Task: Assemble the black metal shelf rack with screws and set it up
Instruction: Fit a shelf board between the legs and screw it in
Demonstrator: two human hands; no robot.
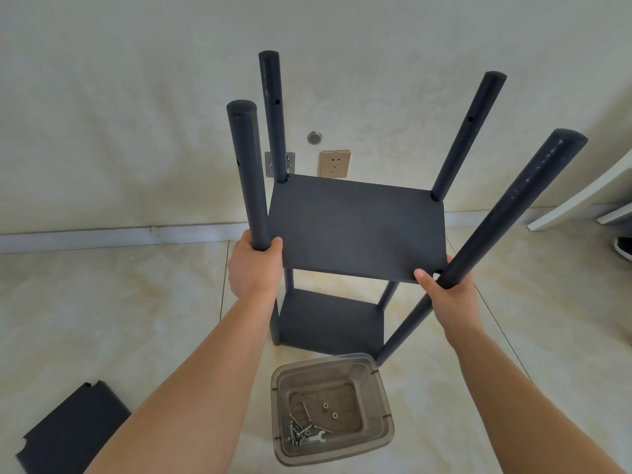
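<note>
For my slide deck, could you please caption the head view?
Both hands, left and right, grip the black rack's near posts; screws wait in a plastic bin.

Just one view here, a wide-angle cam on the person's head looking forward and steeply down over both forearms, so the rack [355,230] sits close up in the middle. It faces the wall [136,114], with the floor [102,302] filling the lower half and the edges bending from the lens.
</note>
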